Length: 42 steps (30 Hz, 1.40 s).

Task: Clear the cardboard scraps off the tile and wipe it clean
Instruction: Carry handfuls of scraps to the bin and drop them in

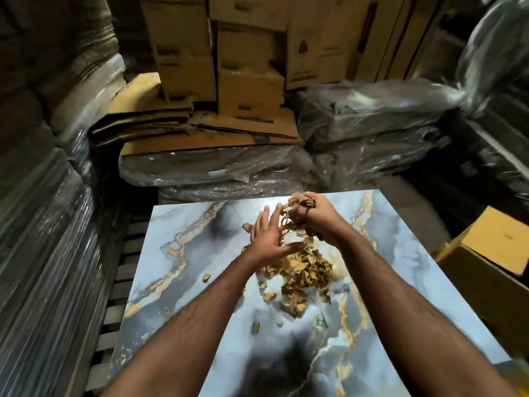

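Marbled tile [200, 282] at lower centre, cardboard scraps [303, 270] heaped mid-frame, right hand [317, 216] gripped a clump, left hand [266, 239] lay flat-fingered beside, stacked boxes [229, 53] at top.

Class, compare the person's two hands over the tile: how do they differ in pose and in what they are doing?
The right hand is curled, gripping a bunch of cardboard scraps; the left hand is open, fingers straight, holding nothing. The right hand sits farther up the tile; the left lies nearer, beside the pile. Both are bare and work at the same heap.
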Tool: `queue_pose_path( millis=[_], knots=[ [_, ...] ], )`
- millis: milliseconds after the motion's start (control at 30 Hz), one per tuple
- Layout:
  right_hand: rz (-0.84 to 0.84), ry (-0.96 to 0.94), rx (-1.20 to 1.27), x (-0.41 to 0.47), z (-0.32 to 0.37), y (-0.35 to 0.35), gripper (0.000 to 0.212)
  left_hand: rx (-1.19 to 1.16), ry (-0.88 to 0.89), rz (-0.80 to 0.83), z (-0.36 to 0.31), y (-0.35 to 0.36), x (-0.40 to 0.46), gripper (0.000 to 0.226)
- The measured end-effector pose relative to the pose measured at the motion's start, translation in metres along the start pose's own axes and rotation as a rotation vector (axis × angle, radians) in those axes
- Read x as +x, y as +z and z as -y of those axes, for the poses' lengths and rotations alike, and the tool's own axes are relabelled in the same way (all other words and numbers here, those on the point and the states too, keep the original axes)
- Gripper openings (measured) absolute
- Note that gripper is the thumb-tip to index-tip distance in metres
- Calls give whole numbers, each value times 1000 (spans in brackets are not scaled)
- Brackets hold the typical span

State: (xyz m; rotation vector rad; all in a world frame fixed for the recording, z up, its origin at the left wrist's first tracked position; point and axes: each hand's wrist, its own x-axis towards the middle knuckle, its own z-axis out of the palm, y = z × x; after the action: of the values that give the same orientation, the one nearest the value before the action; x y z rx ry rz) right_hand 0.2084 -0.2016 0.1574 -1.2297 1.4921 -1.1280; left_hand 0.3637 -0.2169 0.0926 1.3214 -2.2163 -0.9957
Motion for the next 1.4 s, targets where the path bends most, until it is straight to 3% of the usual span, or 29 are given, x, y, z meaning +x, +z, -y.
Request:
queue_pose_path(
  millis=[133, 233, 300, 500, 633, 833, 933, 1000, 1100, 1167, 1200, 1300, 1400],
  knots=[
    [61, -43, 45, 15, 26, -24, 13, -145, 14, -189, -19, 0, 31, 80],
    [44, -73, 93, 26, 36, -46, 18, -271, -26, -224, -30, -4, 47, 37],
    [41, -98, 122, 36, 36, -60, 21, -320, -87, -229, -35, -5, 53, 24],
    [24, -195, 138, 46, 21, -84, 12, -895, -341, -237, -65, -5, 61, 20],
    [-40, -327, 133, 46, -2, -75, 45, -1318, -447, -242, -92, -10, 74, 23],
    [-249, -387, -47, 47, -28, -41, 32, -1476, -470, -246, -120, -4, 80, 50],
    [-227, -409, -96, 49, -39, -33, 28, -1573, -489, -315, -118, 1, 79, 85],
    [-186, -388, -116, 47, -46, -29, 39, -1559, -546, -354, -116, 3, 79, 99],
    [-165, -388, -193, 30, -42, -24, 68, -1556, -657, -400, -111, 5, 84, 98],
    [-148, -391, -191, 20, -34, -20, 81, -1561, -673, -405, -112, 3, 84, 83],
    [-149, -365, -162, 17, -32, -18, 79, -1548, -670, -409, -113, 2, 82, 69],
    [-160, -217, 14, 16, -25, -8, 42, -1495, -648, -368, -116, -2, 77, 33],
    [-186, -202, 39, 21, -18, -1, 30, -1469, -586, -393, -113, -1, 72, 29]
  ],
)
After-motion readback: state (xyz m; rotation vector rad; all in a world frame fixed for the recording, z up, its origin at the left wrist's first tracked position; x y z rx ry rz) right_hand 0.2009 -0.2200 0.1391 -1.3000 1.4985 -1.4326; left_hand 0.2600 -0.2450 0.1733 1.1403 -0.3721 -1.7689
